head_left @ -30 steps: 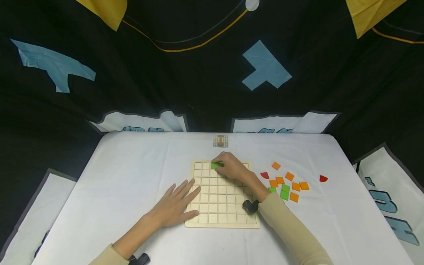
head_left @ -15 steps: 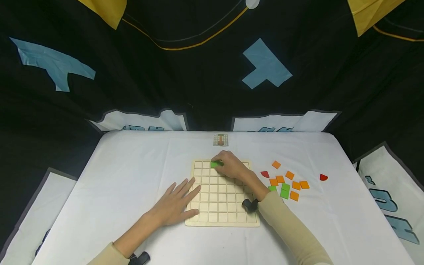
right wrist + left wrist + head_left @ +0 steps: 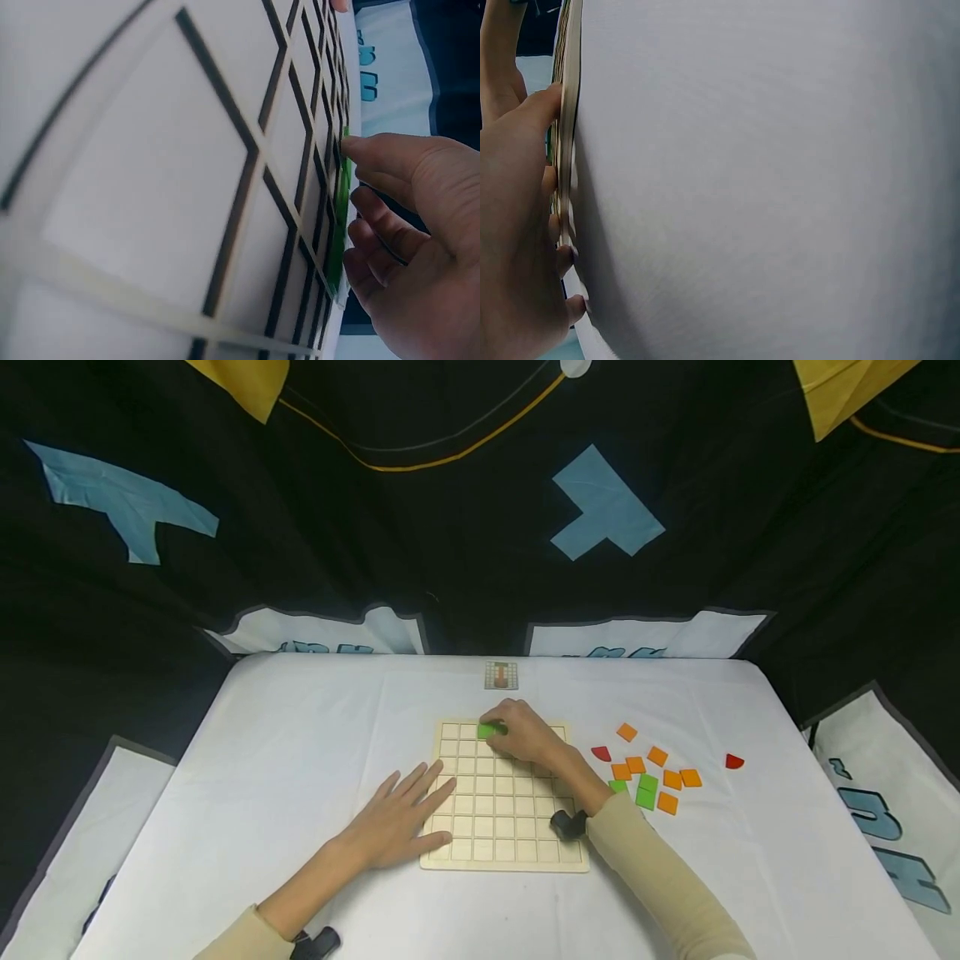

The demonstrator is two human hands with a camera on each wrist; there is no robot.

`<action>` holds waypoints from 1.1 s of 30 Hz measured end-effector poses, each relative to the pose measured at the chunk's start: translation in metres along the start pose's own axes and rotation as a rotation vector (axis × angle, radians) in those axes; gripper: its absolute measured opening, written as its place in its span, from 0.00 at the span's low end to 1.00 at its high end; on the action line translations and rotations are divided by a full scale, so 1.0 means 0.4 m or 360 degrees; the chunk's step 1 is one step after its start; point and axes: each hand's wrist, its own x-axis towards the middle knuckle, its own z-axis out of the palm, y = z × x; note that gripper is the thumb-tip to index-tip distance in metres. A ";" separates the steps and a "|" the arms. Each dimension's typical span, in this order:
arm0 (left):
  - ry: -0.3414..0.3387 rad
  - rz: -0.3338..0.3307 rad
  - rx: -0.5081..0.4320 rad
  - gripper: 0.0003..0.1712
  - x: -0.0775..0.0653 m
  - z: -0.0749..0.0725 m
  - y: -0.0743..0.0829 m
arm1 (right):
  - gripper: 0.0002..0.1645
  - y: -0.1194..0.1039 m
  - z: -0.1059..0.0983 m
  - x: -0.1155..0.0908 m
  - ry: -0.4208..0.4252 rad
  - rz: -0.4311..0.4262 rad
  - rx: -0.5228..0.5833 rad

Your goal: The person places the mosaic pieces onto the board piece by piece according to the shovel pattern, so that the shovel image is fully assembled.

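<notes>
A pale wooden grid board (image 3: 483, 828) lies flat on the white tabletop. At its far row, my right hand (image 3: 519, 732) pinches a green square tile (image 3: 486, 732) with thumb and fingertips. In the right wrist view, green (image 3: 341, 210) shows along the far row, with the thumb tip right on it and the other fingers bent beside it. My left hand (image 3: 396, 818) is spread with straight fingers, its fingertips and thumb resting on the board's left edge. Part of the far row is hidden behind the right hand.
Right of the board lie loose orange square tiles (image 3: 667, 802), green tiles (image 3: 645, 798) and red rounded pieces (image 3: 734, 762). A small card with a printed grid picture (image 3: 501, 676) lies at the table's far edge. Dark wrist devices (image 3: 567, 825) sit by both sleeves.
</notes>
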 end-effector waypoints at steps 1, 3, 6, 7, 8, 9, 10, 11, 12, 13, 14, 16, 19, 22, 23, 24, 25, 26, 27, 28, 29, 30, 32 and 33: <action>-0.0002 0.0001 -0.0006 0.44 0.001 0.000 0.000 | 0.18 0.002 -0.003 -0.003 0.0006 0.0014 0.0004; -0.0006 0.0004 -0.0007 0.44 0.002 0.001 0.001 | 0.19 0.006 -0.013 -0.010 0.0029 0.0021 0.0029; -0.0009 0.0003 -0.0001 0.44 0.003 0.003 0.002 | 0.19 0.015 -0.034 -0.025 0.0072 0.0007 0.0091; -0.0009 0.0003 0.0002 0.44 0.002 0.003 0.002 | 0.18 0.018 -0.042 -0.030 0.0088 0.0002 0.0117; -0.0007 0.0003 0.0004 0.44 0.002 0.003 0.002 | 0.18 0.021 -0.051 -0.037 0.0103 0.0000 0.0144; -0.0006 0.0003 0.0007 0.44 0.002 0.003 0.003 | 0.18 0.024 -0.059 -0.044 0.0118 0.0006 0.0170; -0.0004 0.0003 0.0004 0.44 0.001 0.003 0.003 | 0.18 0.028 -0.067 -0.051 0.0135 0.0020 0.0186; -0.0002 0.0004 0.0002 0.44 0.001 0.003 0.003 | 0.18 0.031 -0.076 -0.059 0.0154 0.0034 0.0198; 0.0002 0.0007 -0.0001 0.44 0.001 0.003 0.003 | 0.18 0.034 -0.085 -0.068 0.0175 0.0054 0.0216; 0.0003 0.0007 -0.0004 0.44 0.000 0.002 0.004 | 0.18 0.037 -0.093 -0.077 0.0198 0.0076 0.0223; 0.0005 0.0008 -0.0006 0.44 0.000 0.002 0.004 | 0.18 0.041 -0.101 -0.087 0.0222 0.0099 0.0233; 0.0007 0.0008 -0.0007 0.44 -0.001 0.001 0.004 | 0.18 0.049 -0.116 -0.106 0.0269 0.0143 0.0233; 0.0012 0.0008 -0.0011 0.44 -0.003 -0.001 0.004 | 0.18 0.064 -0.134 -0.135 0.0336 0.0207 0.0242; 0.0014 0.0009 -0.0015 0.44 -0.004 -0.001 0.004 | 0.18 0.084 -0.149 -0.165 0.0406 0.0278 0.0234; 0.0015 0.0010 -0.0017 0.44 -0.004 -0.001 0.004 | 0.18 0.092 -0.153 -0.176 0.0430 0.0300 0.0232; 0.0015 0.0010 -0.0019 0.44 -0.004 -0.001 0.005 | 0.18 0.101 -0.157 -0.186 0.0454 0.0326 0.0225; 0.0017 0.0010 -0.0017 0.44 -0.004 -0.001 0.004 | 0.17 0.110 -0.161 -0.197 0.0474 0.0347 0.0215; 0.0018 0.0009 -0.0016 0.44 -0.004 -0.001 0.004 | 0.17 0.119 -0.165 -0.208 0.0493 0.0368 0.0209; 0.0021 0.0009 -0.0016 0.44 -0.004 -0.001 0.004 | 0.17 0.129 -0.168 -0.218 0.0510 0.0379 0.0203; 0.0023 0.0009 -0.0015 0.44 -0.003 -0.001 0.004 | 0.17 0.138 -0.172 -0.227 0.0525 0.0388 0.0204; 0.0024 0.0008 -0.0016 0.44 -0.003 -0.001 0.004 | 0.17 0.145 -0.175 -0.236 0.0536 0.0400 0.0205; 0.0025 0.0007 -0.0017 0.44 -0.003 -0.001 0.004 | 0.17 0.154 -0.177 -0.245 0.0545 0.0410 0.0200; 0.0028 0.0010 -0.0022 0.44 -0.002 -0.001 0.003 | 0.16 0.168 -0.182 -0.263 0.0559 0.0427 0.0203; 0.0028 0.0011 -0.0023 0.44 -0.002 -0.001 0.003 | 0.16 0.175 -0.184 -0.272 0.0564 0.0438 0.0201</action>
